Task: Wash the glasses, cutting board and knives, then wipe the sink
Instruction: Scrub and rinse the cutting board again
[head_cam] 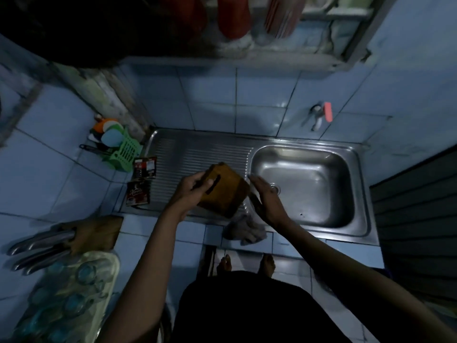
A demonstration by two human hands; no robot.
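My left hand (pixel 195 188) grips the handle end of a small brown wooden cutting board (pixel 226 191), held tilted over the ribbed drainboard (pixel 197 154) of the steel sink (pixel 309 184). Just right of the board, my right hand (pixel 265 194) is at the basin's left rim with its fingers straight and nothing in it. A wooden knife block (pixel 96 233) with several steel-handled knives (pixel 37 246) lies on the counter at the left. Below it, a tray (pixel 108 276) holds several upturned glasses (pixel 85 272).
A grey cloth (pixel 244 230) hangs over the counter's front edge below the board. Two dark sachet packs (pixel 142 179) lie at the drainboard's left end, beside a green basket (pixel 126 151) of utensils. A tap (pixel 319 115) juts from the tiled wall.
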